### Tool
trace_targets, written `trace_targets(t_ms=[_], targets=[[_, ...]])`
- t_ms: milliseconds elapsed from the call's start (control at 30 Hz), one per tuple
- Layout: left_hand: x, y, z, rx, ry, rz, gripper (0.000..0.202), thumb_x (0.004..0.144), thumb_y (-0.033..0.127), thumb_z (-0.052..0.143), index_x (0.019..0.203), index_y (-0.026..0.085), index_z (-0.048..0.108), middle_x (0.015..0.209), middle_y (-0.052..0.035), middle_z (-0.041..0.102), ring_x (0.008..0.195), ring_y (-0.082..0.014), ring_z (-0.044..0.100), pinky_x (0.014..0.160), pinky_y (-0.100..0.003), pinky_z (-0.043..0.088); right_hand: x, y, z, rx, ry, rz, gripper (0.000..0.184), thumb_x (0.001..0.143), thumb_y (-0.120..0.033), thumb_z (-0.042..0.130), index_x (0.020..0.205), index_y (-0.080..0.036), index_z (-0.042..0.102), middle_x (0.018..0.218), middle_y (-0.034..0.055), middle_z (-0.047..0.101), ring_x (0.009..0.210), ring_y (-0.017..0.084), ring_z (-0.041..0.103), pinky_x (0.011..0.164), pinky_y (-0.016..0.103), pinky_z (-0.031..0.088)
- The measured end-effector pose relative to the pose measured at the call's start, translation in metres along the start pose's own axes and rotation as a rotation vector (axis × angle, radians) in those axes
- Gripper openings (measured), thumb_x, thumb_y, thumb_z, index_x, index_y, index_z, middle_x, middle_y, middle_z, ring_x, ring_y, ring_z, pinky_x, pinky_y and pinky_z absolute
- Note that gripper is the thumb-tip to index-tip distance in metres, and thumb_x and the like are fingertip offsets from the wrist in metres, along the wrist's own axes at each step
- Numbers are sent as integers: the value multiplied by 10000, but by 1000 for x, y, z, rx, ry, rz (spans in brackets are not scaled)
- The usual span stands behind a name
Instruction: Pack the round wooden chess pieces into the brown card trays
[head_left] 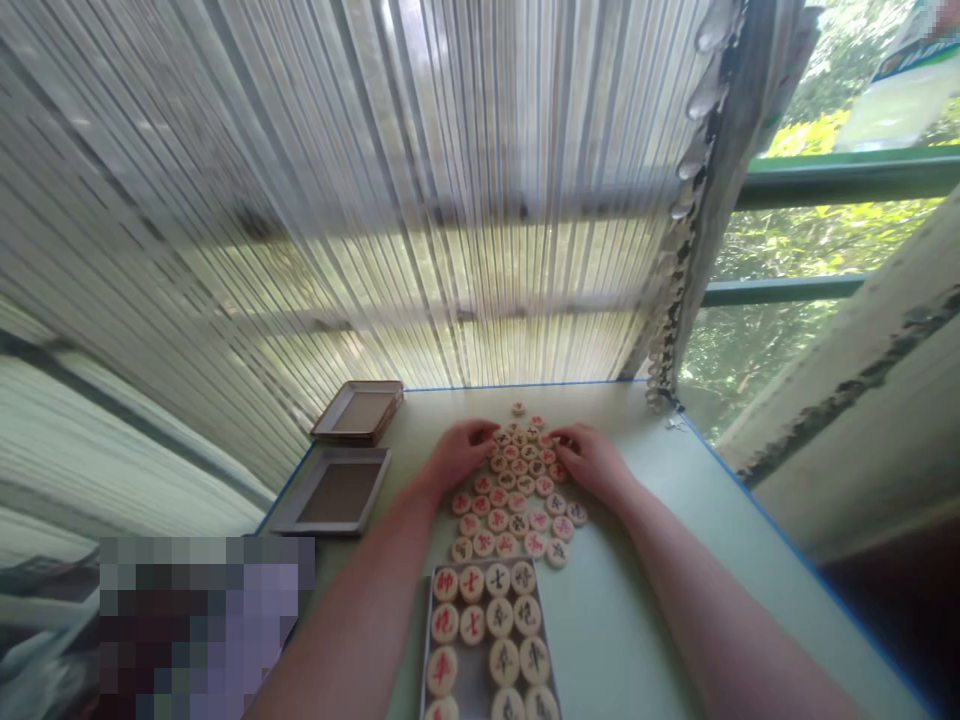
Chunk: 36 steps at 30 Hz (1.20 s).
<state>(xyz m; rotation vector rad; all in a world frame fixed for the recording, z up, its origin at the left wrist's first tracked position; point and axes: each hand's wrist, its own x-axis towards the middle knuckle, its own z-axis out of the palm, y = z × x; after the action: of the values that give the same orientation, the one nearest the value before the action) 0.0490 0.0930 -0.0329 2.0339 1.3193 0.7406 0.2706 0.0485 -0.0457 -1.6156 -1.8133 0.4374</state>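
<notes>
Loose pale round discs (517,502), red or black characters up, are lying clustered on the counter (615,610) beyond the part-filled box (472,682).

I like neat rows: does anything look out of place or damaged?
The tray looks unevenly filled: its second column from the left shows only two pieces, while neighbouring columns run nearer the camera. No damage shows.

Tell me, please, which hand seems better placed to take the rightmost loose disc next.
Probably the right hand: it is nearer the rightmost loose disc, while the left hand is across the cluster.
</notes>
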Motion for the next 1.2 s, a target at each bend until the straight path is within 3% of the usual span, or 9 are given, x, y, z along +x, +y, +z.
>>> trace_targets(t_ms=[200,567,1000,1200], targets=[[-2,-4,-1,-36,7,-19,330,707,250,577,1018,157,639,833,-31,672,744,-140,606,679,-234,488,-3,1,9,-87,69,-98,306,805,-283,458,1031,-202,648,937,72,624,898,188,539,838,301,405],[1,-1,-2,-81,-12,-69,306,744,148,492,1004,175,652,938,-21,688,852,-152,616,792,-254,484,-3,-2,5,-72,79,-67,202,755,-255,467,743,-179,654,752,44,611,766,162,553,719,259,412],[0,-4,-2,-108,-71,-58,392,674,137,542,1057,158,624,955,-35,674,838,-153,616,765,-255,494,-5,-1,6,-86,75,-62,207,754,-267,466,743,-182,655,750,40,611,752,160,548,703,258,403],[-3,-2,-7,-132,-144,44,196,609,90,584,776,137,676,1152,-67,591,949,-167,594,847,-252,462,-5,0,5,-96,76,-64,215,762,-280,469,755,-179,659,767,47,622,760,163,550,703,258,402]])
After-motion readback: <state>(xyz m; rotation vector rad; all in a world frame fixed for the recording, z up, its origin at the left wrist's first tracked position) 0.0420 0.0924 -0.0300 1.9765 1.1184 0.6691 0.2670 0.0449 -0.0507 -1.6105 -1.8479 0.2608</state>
